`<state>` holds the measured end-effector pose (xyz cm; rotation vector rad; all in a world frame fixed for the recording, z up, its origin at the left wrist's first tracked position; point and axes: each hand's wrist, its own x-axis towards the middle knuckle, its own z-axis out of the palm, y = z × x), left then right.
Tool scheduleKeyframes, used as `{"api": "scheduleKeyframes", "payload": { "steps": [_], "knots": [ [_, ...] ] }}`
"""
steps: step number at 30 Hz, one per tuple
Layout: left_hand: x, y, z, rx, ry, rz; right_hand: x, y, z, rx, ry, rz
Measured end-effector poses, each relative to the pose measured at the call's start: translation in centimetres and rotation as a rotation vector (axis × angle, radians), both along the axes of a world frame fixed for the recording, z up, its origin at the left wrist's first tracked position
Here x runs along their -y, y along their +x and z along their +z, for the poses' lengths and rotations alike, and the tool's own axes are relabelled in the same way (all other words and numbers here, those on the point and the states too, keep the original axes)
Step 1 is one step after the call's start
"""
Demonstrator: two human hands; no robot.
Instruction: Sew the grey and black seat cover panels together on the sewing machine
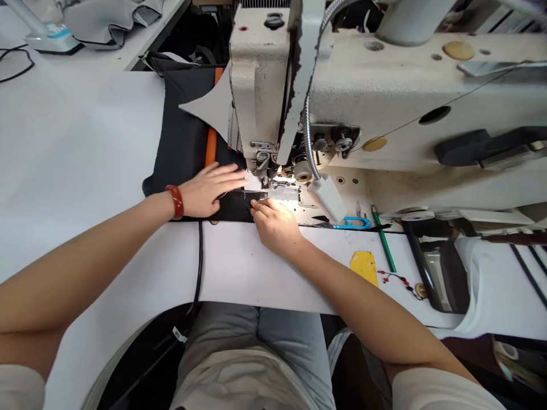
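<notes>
Black fabric (183, 125) with an orange strip (211, 147) lies on the white table and runs under the head of a sewing machine (262, 85). My left hand (209, 189) rests flat on this fabric with fingers stretched toward the needle area; a reddish bracelet (176, 202) circles that wrist. Just in front of the presser foot (265, 181), my right hand (276, 225) has its fingers pressed together on the fabric's near edge. A pale grey pointed piece (209, 108) lies over the fabric beside the machine head. The needle tip is hard to make out.
Right of my right hand lie blue thread snips (352, 222), a green pencil (384, 242), a yellow scrap (364, 266) and a beaded string (399, 278). A white lamp head (328, 198) hangs near the needle. Grey fabric (111, 23) is heaped at the far left.
</notes>
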<state>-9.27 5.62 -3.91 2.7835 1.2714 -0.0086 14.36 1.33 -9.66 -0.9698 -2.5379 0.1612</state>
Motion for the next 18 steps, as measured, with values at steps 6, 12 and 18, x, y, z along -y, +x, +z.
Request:
{"api": "scheduleKeyframes", "payload": {
  "steps": [6,12,18],
  "knots": [
    [1.0,-2.6,-0.4,-0.109,0.154,0.252,-0.1,-0.4,-0.2,-0.081,0.092,-0.007],
    [1.3,-1.2,-0.7,-0.184,0.21,0.267,-0.2,-0.5,0.6,-0.105,0.061,-0.046],
    [6.5,-6.0,-0.1,-0.105,0.292,0.287,6.0,-4.4,1.3,0.016,0.078,0.105]
  ]
}}
